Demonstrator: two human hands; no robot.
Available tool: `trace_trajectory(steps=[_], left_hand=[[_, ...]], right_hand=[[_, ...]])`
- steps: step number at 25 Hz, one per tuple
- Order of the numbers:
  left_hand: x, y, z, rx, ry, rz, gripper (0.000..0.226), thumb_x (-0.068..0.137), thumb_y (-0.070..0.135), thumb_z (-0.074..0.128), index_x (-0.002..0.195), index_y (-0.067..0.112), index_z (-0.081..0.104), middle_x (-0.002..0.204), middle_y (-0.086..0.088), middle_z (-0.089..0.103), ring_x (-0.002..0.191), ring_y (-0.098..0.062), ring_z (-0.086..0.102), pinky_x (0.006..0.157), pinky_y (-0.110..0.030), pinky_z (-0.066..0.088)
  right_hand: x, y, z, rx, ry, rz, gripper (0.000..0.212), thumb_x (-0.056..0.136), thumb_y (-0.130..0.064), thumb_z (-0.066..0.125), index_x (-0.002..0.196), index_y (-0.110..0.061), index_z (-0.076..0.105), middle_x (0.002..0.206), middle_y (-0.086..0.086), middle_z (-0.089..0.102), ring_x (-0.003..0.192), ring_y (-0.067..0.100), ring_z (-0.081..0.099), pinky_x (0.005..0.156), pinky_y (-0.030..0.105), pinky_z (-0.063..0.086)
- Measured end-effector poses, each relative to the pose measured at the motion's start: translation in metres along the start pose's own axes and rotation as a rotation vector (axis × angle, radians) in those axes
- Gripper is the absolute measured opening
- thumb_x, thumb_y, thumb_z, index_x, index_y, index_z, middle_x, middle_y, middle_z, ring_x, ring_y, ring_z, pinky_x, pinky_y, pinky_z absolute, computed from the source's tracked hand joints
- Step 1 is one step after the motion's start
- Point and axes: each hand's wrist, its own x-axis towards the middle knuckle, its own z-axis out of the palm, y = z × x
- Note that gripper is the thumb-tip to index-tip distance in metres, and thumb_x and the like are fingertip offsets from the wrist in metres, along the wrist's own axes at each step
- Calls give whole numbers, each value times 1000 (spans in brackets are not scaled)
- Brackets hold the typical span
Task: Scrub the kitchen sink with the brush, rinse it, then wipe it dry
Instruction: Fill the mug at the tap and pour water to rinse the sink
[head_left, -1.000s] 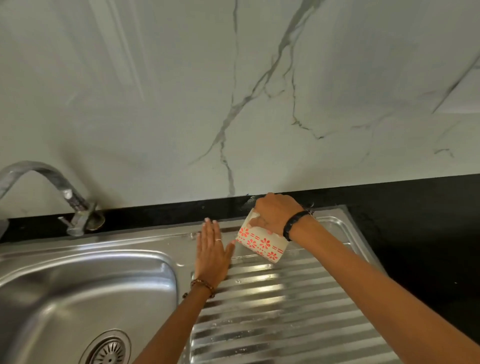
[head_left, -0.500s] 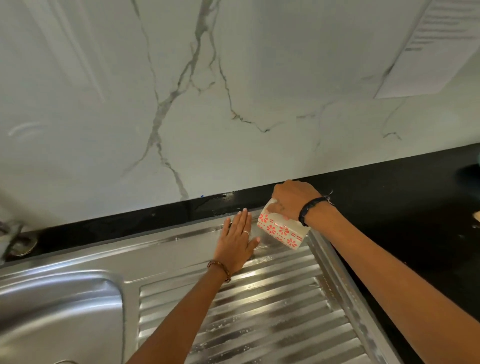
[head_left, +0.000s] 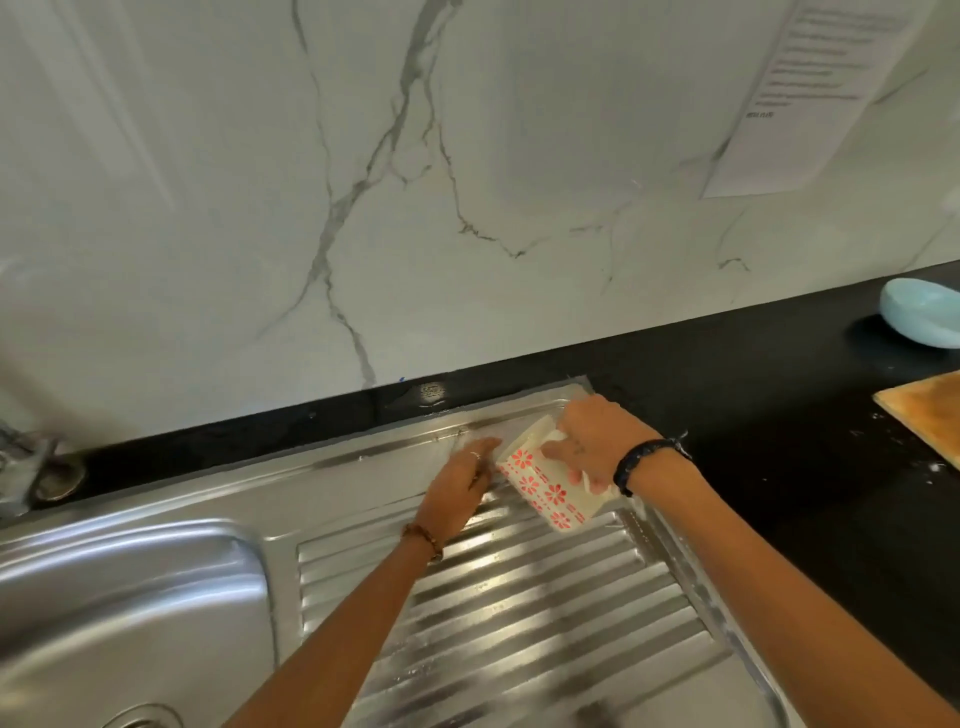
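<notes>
A white mug with a red flower pattern (head_left: 545, 488) is tipped over the far right corner of the steel drainboard (head_left: 519, 597). My right hand (head_left: 597, 441) grips the mug from above. Just left of the mug, my left hand (head_left: 460, 488) lies flat on the wet steel with its fingers together. The sink bowl (head_left: 130, 597) is at the lower left, with its drain partly cut off at the bottom edge. No brush or cloth is in view.
The tap base (head_left: 31, 467) stands at the far left edge. On the black counter (head_left: 779, 467) to the right are a pale blue rounded object (head_left: 919, 317) and a wooden board (head_left: 930, 415). A printed sheet (head_left: 810, 93) hangs on the marble wall.
The view has swung to the right, so the tap has left the frame. Both hands have slid right along the drainboard's far edge to its right corner, the mug tipped more steeply.
</notes>
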Motion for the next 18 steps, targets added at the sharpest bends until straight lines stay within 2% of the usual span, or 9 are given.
trace_trajectory(steps=[4,7,9,10,12,13,15,17,18], left_hand=[[-80,-14,-69,-159,282,-111,28,96,14,46,121,21,56,119,8,58,107,-7,56,94,-23,46],[-142,-37,-138,-274,551,-268,15,95,16,50,106,16,60,103,3,64,95,-9,59,88,-30,49],[-178,-49,-185,-265,783,-365,10,94,22,51,96,14,57,85,0,61,79,-15,57,78,-37,48],[-196,-54,-212,-238,890,-415,13,95,26,50,93,13,54,82,-3,59,75,-18,55,76,-39,46],[-224,-60,-264,-159,1035,-517,22,96,34,47,90,13,49,81,-7,56,75,-24,52,71,-36,41],[-232,-65,-288,-117,1048,-562,26,95,37,47,90,12,46,81,-8,56,76,-25,52,69,-33,38],[-234,-77,-330,-113,957,-618,33,91,39,54,101,8,45,90,-9,55,84,-26,54,71,-30,36],[-223,-85,-355,-93,755,-641,47,88,40,58,118,6,46,98,-7,56,89,-23,55,74,-29,38],[-219,-87,-364,-35,648,-639,45,89,40,57,118,7,49,98,-6,58,90,-22,56,74,-29,40]], right_hand=[[-15,-65,32,160,-34,-57,29,94,-28,49,98,-3,62,86,10,68,58,14,59,58,18,50],[-24,-133,56,245,-58,-146,28,93,-27,52,96,-2,63,87,10,67,69,17,61,60,18,49],[-27,-175,72,336,-96,-175,25,92,-27,55,85,-5,62,78,8,67,63,17,62,61,21,52],[-28,-201,80,386,-123,-187,24,90,-28,57,83,-5,62,74,7,67,58,16,62,60,22,53],[-28,-250,97,428,-153,-220,28,87,-30,60,94,-3,65,81,10,70,59,18,65,60,24,54],[-28,-273,106,425,-153,-246,33,87,-31,61,102,-3,64,89,12,71,67,20,67,61,24,54],[-27,-317,122,441,-135,-285,40,86,-34,62,111,-3,62,99,14,71,83,24,69,64,23,53],[-26,-347,132,468,-113,-303,42,86,-36,61,114,-4,59,105,13,70,90,24,68,70,25,53],[-26,-361,137,472,-101,-312,42,87,-35,60,114,-4,59,107,13,69,93,25,67,73,26,52]])
